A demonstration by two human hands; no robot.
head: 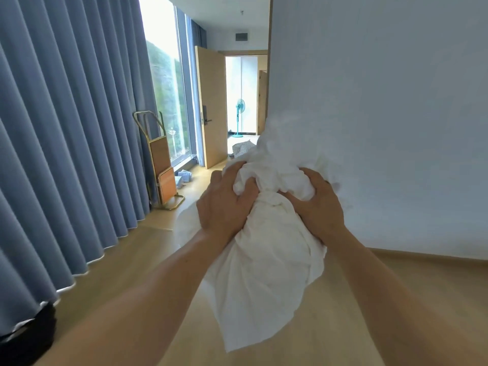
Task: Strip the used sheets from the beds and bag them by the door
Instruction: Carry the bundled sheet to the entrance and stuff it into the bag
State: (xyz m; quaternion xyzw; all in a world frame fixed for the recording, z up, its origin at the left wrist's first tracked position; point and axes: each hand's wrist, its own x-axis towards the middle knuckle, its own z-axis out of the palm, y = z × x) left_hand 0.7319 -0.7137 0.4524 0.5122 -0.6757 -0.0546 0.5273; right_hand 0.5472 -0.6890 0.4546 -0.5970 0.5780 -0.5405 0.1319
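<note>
So that no loose cloth trails, the left hand and right hand clamp the bundled sheet mid-frame.

The left forearm and right forearm are bare right to the frame's edge, as are the left hand and right hand; a black shape at bottom left may be the person's dark clothing, unclear
</note>
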